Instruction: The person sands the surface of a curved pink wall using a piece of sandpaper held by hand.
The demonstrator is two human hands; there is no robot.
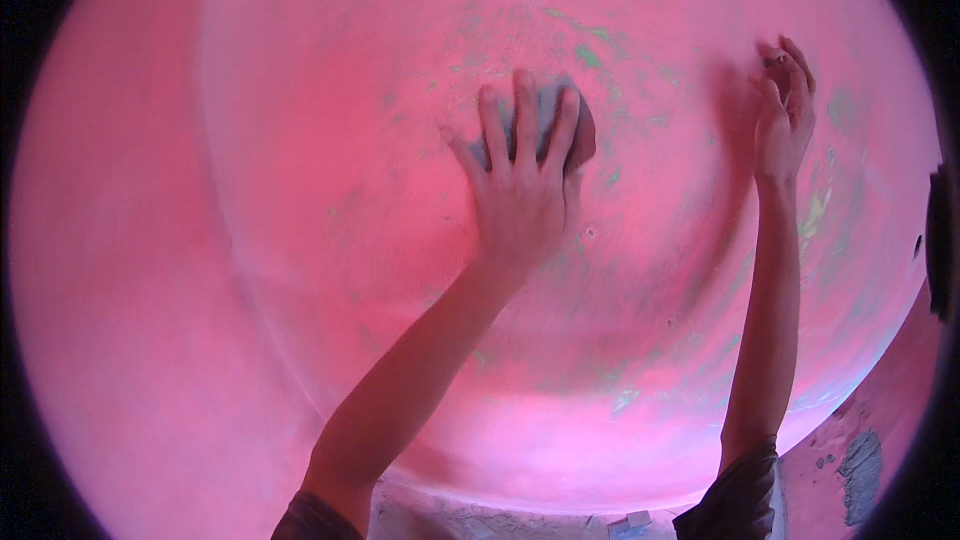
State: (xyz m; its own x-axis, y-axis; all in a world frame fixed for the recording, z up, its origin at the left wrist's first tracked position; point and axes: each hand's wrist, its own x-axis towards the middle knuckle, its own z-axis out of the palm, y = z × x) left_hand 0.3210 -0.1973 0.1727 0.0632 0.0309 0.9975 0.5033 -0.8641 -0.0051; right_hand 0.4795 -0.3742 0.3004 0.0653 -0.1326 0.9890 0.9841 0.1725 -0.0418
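Note:
With fingers spread, my left hand point(517, 180) presses a grey piece of sandpaper point(544, 120) flat against a pink painted wall point(360, 165). The sheet shows between and beyond the fingers, and its right edge looks brownish. Part of it is hidden under the palm. Green patches point(589, 55) show through the pink paint around this hand. Further right, my right hand point(784, 109) is raised near the wall, its fingers loosely curled and apart. Its fingertips are blurred, and no object is visible in it. A shadow falls on the wall to its left.
A vertical corner line point(214, 165) runs down the wall at left. Along the bottom is a rough grey surface point(480, 521) with a small pale block point(637, 519). A bare grey patch point(862, 476) marks the lower right wall. A dark object point(941, 240) stands at the right rim.

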